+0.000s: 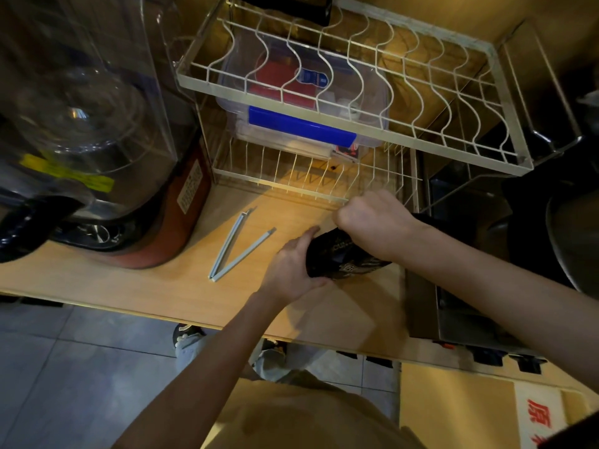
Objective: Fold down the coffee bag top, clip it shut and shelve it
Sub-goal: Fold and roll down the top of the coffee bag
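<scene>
a kitchen or café back counter — a wooden worktop (162, 286) carries a white wire dish rack (356, 102), a clear blender jar (81, 102) and a lidded plastic container (301, 124) — above a tiled floor (64, 384).

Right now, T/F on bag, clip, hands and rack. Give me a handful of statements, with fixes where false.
1. Both hands are on the coffee bag. True: the left hand grips its side, the right hand closes over its top.
2. The clip is already clamped on the bag. False: it lies open in a V on the counter, left of the bag.
3. The bag sits on the wire rack. False: it is on the counter in front of the rack.
4. A clear container with a blue latch sits in the rack. True.
</scene>
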Available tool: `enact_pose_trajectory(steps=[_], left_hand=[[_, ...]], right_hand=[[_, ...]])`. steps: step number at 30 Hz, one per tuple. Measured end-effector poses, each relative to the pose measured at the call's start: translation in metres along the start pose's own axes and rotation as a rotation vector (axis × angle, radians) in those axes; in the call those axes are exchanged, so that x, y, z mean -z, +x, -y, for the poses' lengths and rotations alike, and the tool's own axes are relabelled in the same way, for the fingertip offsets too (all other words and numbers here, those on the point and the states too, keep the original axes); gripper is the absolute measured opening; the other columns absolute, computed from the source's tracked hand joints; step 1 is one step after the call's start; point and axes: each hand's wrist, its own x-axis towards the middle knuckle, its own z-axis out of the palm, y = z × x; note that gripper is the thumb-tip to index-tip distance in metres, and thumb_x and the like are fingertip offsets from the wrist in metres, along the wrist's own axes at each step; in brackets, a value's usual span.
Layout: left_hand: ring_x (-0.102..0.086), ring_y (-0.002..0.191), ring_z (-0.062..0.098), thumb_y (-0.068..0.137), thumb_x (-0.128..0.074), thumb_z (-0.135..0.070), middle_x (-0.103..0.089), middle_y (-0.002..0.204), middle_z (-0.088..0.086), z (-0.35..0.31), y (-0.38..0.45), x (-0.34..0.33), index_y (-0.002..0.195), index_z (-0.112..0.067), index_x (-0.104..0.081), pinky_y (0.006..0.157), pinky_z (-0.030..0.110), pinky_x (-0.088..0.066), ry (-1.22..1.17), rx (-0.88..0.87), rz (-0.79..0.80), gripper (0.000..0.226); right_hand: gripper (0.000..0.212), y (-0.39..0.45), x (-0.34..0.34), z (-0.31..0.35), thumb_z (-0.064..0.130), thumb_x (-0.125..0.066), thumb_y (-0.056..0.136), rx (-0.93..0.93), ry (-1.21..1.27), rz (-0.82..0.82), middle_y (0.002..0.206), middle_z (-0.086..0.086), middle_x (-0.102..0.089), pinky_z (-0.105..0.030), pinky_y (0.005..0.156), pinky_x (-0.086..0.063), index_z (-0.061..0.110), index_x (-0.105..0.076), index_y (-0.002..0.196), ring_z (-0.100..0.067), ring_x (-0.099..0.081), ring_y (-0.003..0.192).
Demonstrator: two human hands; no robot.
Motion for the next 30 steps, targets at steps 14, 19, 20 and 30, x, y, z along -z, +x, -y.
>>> enact_pose_trajectory(steps=[14,19,20,30], left_hand=[[-0.046,0.118,0.015,0.077,-0.064,-0.024,-0.049,0.126,0.004,-0.033,-0.015,-0.02,0.101,-0.005,-0.065,0.103,0.019,-0.035,-0.241,-0.17,-0.481,0.031],[-0.049,0.113,0.018,0.077,-0.063,-0.024,-0.057,0.123,0.014,-0.033,-0.014,-0.024,0.095,-0.01,-0.068,0.096,0.027,-0.042,-0.214,-0.177,-0.488,0.024],[-0.048,0.111,0.018,0.077,-0.062,-0.024,-0.056,0.122,0.01,-0.034,-0.014,-0.025,0.093,-0.011,-0.068,0.094,0.026,-0.041,-0.206,-0.181,-0.496,0.021],[-0.052,0.1,0.015,0.08,-0.059,-0.017,-0.056,0.108,0.001,-0.038,-0.018,-0.028,0.084,-0.009,-0.07,0.083,0.03,-0.047,-0.217,-0.156,-0.579,0.013]], right_hand=[[0.007,0.01,-0.009,-0.005,0.01,-0.052,0.09,-0.011,0.023,-0.06,0.084,-0.009,-0.063,-0.035,0.066,-0.049,0.008,-0.059,0.091,-0.025,-0.064,0.081],[0.01,0.018,-0.007,0.007,0.017,-0.05,0.092,-0.11,0.005,0.035,0.084,-0.006,-0.059,-0.031,0.06,-0.04,0.01,-0.058,0.09,-0.022,-0.052,0.072],[0.009,0.019,-0.008,0.009,0.014,-0.049,0.091,-0.108,-0.01,0.04,0.086,-0.005,-0.059,-0.031,0.062,-0.04,0.01,-0.058,0.091,-0.022,-0.054,0.074],[0.007,0.013,-0.011,0.006,0.009,-0.052,0.089,-0.102,0.037,0.005,0.085,-0.007,-0.059,-0.033,0.064,-0.045,0.008,-0.058,0.092,-0.023,-0.055,0.076]])
